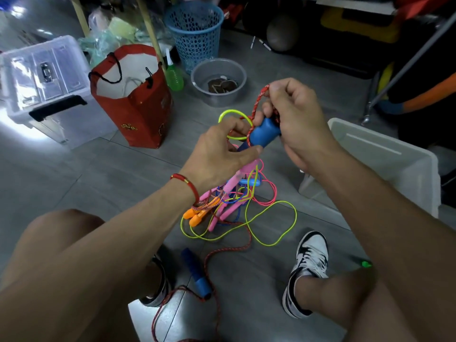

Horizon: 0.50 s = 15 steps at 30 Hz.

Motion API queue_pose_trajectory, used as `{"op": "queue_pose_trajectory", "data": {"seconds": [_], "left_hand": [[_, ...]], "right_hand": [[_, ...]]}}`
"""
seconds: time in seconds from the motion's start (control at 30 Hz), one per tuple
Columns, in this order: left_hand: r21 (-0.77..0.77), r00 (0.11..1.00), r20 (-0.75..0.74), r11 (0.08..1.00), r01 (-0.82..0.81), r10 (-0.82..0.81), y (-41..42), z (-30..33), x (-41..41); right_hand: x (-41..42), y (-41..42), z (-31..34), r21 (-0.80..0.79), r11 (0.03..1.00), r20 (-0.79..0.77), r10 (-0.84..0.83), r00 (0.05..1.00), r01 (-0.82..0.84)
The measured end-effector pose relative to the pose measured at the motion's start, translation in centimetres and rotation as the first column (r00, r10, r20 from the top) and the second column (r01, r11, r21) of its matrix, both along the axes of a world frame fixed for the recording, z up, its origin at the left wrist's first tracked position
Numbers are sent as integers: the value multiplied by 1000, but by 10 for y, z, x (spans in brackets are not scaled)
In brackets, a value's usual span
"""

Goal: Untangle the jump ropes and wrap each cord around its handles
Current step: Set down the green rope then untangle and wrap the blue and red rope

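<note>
The right hand [293, 119] pinches the red cord [257, 102] above a blue handle [265, 133]. The left hand [222, 156] grips that handle's lower end with thumb and fingers. Below both hands, the tangle [232, 206] lies on the floor [98, 169]; nearer the person lies a second blue handle [196, 274].

Readable text: none anywhere in this view.
Red paper gift bag with black cord handles [138, 112]: small gold printed motifs low on the front, decorative shapes and not letters that can be made out.
Clear plastic storage box with black latch [47, 80]: something pale shows through the lid, too blurred to read.
Black and white sneaker [308, 265]: dark side marking, no lettering legible.
</note>
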State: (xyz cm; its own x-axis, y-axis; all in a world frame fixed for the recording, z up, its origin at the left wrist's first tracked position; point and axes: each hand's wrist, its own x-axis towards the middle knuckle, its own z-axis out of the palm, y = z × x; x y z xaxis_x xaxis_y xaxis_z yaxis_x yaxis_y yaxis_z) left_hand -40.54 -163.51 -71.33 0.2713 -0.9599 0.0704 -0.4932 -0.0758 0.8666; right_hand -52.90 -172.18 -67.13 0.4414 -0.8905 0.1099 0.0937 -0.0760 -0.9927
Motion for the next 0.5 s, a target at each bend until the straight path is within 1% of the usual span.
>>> {"op": "queue_pose_trajectory", "data": {"seconds": [0.03, 0.1, 0.17, 0.27, 0.3, 0.37, 0.43, 0.47, 0.5], "left_hand": [[3, 1000, -3, 1000, -14, 14, 1, 0, 0], [-14, 998, -57, 999, -41, 40, 2, -1, -2], [-34, 984, -172, 998, -61, 54, 1, 1, -3], [-42, 932, -349, 992, -121, 99, 1, 6, -1], [-28, 928, -352, 990, -138, 120, 0, 7, -1], [10, 932, -312, 982, -190, 183, -1, 4, -1], [34, 927, -284, 969, -244, 243, -2, 3, -2], [35, 935, -245, 966, -258, 258, -2, 3, -2], [6, 955, -159, 968, -252, 250, -2, 4, -2]], "right_hand": [[0, 1, -1, -6, 1000, 0, -11, 1000, 11], [1, 4, -1, -26, 999, -21, -37, 999, 36], [4, 7, -3, -58, 996, -35, -72, 997, 70], [7, 12, -3, -95, 991, -13, -101, 995, 99], [7, 13, -4, -98, 991, -2, -96, 995, 96], [8, 19, -5, -117, 988, 15, -95, 995, 96], [10, 22, -6, -133, 982, 20, -134, 991, 136], [11, 22, -6, -128, 978, 22, -166, 986, 167], [12, 19, -6, -107, 972, 28, -206, 978, 208]]}}
